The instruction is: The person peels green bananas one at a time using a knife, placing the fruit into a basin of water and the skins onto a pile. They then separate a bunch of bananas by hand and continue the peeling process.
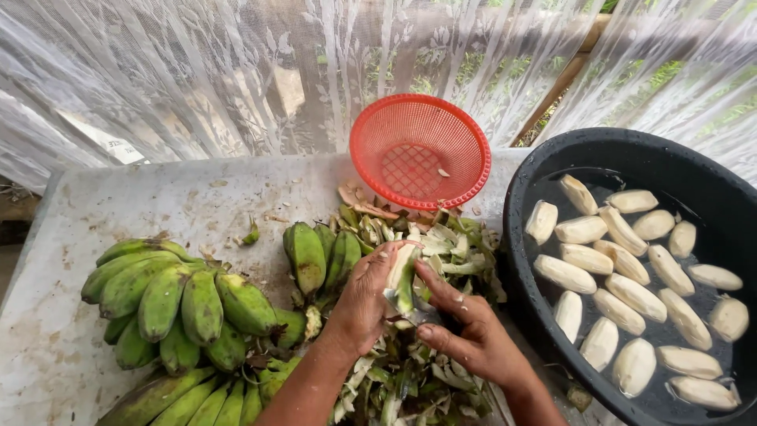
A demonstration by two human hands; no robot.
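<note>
The left hand [367, 304] has its grip closed around a half-peeled green banana [404, 278], fingers wrapped over the top, holding it upright near the middle of the view. The right hand [465, 335] closes on the same banana from five o'clock, thumb and forefinger pinched at its lower end; a blade may sit there, but it is too small to tell. Beneath both hands lies a heap of green peels [418, 371]. At nine o'clock, bunches of unpeeled green bananas [181, 304] rest on the pale table [158, 205]. At twelve o'clock a red mesh basket [420, 150] stands tilted. At three o'clock a black tub [631, 150] holds water and peeled bananas [631, 292].
</note>
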